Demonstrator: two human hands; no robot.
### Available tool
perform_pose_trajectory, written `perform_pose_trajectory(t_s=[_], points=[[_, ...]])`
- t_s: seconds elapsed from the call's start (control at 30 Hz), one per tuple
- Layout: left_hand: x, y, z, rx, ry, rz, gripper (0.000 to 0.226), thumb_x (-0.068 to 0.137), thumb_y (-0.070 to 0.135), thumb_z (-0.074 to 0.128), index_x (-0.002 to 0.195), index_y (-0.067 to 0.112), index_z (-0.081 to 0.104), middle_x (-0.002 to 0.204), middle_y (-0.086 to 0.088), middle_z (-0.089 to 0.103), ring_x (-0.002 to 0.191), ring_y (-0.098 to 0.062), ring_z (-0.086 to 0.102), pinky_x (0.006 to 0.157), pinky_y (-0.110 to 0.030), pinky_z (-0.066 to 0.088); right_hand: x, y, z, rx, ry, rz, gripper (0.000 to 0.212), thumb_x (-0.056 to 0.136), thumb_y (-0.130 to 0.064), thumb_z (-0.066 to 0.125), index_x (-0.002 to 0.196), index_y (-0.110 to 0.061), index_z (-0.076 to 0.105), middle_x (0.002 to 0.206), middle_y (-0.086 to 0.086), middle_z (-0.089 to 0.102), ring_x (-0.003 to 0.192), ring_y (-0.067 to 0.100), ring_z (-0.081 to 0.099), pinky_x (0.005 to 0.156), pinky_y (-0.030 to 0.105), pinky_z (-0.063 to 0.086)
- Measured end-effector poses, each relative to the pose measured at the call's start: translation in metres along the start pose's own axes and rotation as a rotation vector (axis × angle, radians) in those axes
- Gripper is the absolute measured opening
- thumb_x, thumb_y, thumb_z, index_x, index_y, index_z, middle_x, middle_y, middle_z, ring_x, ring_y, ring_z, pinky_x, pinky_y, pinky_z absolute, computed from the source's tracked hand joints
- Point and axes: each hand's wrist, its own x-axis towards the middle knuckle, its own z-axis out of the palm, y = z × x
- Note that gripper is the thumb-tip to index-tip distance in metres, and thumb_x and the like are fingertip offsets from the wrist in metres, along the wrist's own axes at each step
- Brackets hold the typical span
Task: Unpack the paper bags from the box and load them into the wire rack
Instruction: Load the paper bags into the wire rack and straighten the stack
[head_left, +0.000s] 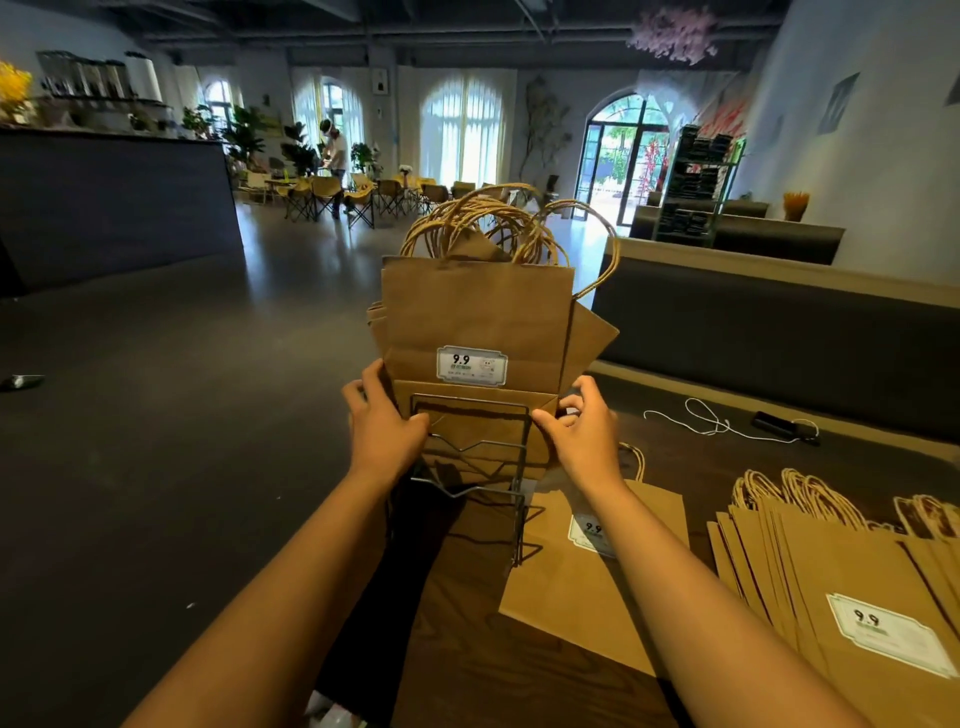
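Several brown paper bags (475, 312) with twisted handles stand upright in a dark wire rack (470, 447) at the table's left end; the front bag bears a white "9.9" label. My left hand (382, 423) holds the bundle's lower left edge, fingers curled round it. On the opposite side, my right hand (582, 428) grips the lower right edge. One single bag (571, 571) lies flat on the table behind the rack. A fanned stack of more bags (831, 571) lies at the right. No box is in view.
The dark wooden table (519, 670) carries a white cable (717, 423) and a small black device (776, 422) at the far right. A dark bench back runs behind. Open grey floor lies to the left; a person stands far off among chairs.
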Motion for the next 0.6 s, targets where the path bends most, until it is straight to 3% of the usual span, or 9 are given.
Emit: perform_pose_trajectory(t_s=[0.13, 0.27, 0.4, 0.5, 0.6], points=[[0.001, 0.001, 0.002, 0.063, 0.002, -0.042, 0.081, 0.075, 0.035, 0.076, 0.138, 0.032, 0.027, 0.139, -0.005, 0.030, 0.124, -0.038, 0.048, 0.106, -0.053, 0.047, -0.002, -0.006, 0.002, -0.090, -0.004, 0.021, 0.036, 0.084, -0.021, 0.082, 0.103, -0.022, 0.051, 0.086, -0.003, 0.063, 0.072, 0.014, 0.066, 0.068, 0.032, 0.061], [-0.001, 0.003, 0.003, 0.117, 0.042, -0.012, 0.091, 0.075, 0.032, 0.075, 0.147, 0.032, 0.020, 0.145, -0.007, 0.025, 0.126, -0.041, 0.044, 0.106, -0.052, 0.046, -0.004, -0.003, 0.004, -0.037, 0.030, 0.027, 0.023, 0.090, -0.031, 0.073, 0.089, -0.020, 0.053, 0.081, 0.004, 0.063, 0.073, 0.022, 0.065, 0.067, 0.043, 0.059], [0.000, 0.002, 0.003, 0.132, 0.013, -0.056, 0.079, 0.080, 0.031, 0.073, 0.144, 0.031, 0.026, 0.141, -0.011, 0.035, 0.126, -0.040, 0.043, 0.104, -0.051, 0.043, -0.006, -0.001, 0.004, -0.062, 0.081, 0.018, 0.018, 0.095, -0.033, 0.068, 0.089, -0.019, 0.058, 0.084, 0.000, 0.065, 0.078, 0.017, 0.065, 0.069, 0.038, 0.059], [0.001, 0.003, 0.003, 0.159, -0.034, -0.116, 0.057, 0.083, 0.036, 0.069, 0.128, 0.027, 0.036, 0.129, -0.012, 0.045, 0.122, -0.041, 0.048, 0.102, -0.051, 0.046, -0.007, 0.002, 0.000, -0.175, 0.020, 0.039, 0.021, 0.095, -0.031, 0.068, 0.082, -0.017, 0.059, 0.077, -0.001, 0.062, 0.075, 0.017, 0.061, 0.062, 0.030, 0.051], [0.002, 0.003, 0.003, 0.182, -0.048, -0.105, 0.051, 0.082, 0.040, 0.068, 0.118, 0.027, 0.035, 0.121, -0.011, 0.049, 0.112, -0.037, 0.054, 0.096, -0.054, 0.052, -0.006, 0.002, -0.006, -0.225, -0.050, 0.026, 0.023, 0.096, -0.032, 0.066, 0.083, -0.014, 0.061, 0.077, 0.000, 0.062, 0.075, 0.016, 0.059, 0.062, 0.029, 0.047]])
